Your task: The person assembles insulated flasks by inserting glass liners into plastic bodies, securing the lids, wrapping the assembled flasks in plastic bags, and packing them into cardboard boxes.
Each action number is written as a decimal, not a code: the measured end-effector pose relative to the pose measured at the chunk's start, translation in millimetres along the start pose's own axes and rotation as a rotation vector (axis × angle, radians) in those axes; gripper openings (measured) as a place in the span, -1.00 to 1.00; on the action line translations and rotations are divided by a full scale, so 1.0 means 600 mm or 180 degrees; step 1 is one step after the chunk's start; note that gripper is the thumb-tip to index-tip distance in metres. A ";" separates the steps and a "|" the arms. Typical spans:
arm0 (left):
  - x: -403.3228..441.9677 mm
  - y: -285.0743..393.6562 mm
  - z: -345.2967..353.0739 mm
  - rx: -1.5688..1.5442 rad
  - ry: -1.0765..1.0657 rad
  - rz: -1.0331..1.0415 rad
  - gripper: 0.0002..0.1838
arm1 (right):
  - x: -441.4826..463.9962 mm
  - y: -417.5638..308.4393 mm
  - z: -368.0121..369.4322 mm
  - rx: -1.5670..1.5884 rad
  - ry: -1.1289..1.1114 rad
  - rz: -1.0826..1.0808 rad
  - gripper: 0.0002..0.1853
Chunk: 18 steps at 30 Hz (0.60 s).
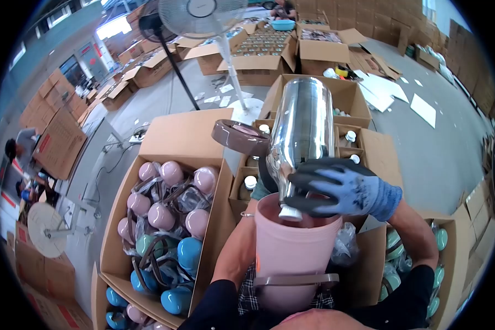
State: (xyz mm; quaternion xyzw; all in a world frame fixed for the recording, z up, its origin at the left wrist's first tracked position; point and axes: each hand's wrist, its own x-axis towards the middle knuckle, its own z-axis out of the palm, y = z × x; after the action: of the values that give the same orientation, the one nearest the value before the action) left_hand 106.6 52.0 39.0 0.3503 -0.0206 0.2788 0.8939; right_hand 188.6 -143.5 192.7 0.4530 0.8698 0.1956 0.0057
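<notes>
A shiny silver flask liner is held tilted, its narrow neck with a white cap pointing down at the mouth of a pink flask shell. The shell stands upright at my lap, with a brownish handle on its front. My right hand, in a blue and black glove, has its fingers wrapped on the liner's shoulder and neck. My left hand, gloved too, is behind the liner, fingers hidden. Just above it a brown ring-shaped part sticks out left of the liner; what holds it is hidden.
At left an open carton holds pink, blue and green lidded pieces with brown handles. Another carton with green pieces stands at right. Ahead, a divided box holds white-capped liners. A standing fan and more cartons stand beyond; other people work farther off.
</notes>
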 end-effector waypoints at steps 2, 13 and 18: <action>-0.014 0.019 -0.010 -0.0096 0.0068 0.0167 -0.60 | -0.002 0.005 -0.011 0.0140 0.1025 0.0892 -0.42; -0.271 0.024 -0.045 0.2326 -0.0168 0.0556 -0.61 | 0.013 -0.086 0.116 0.4679 0.2650 0.2445 0.02; -0.289 0.045 -0.035 0.2128 -0.0153 0.0659 -0.54 | 0.034 -0.087 0.109 0.5432 0.2270 0.2585 -0.58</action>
State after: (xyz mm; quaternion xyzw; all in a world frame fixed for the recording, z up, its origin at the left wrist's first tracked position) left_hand -56.8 -2.1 -0.7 0.6262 0.0154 0.3509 0.6961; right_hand 147.6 -132.4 117.7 0.4826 0.4500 -0.3809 -0.6477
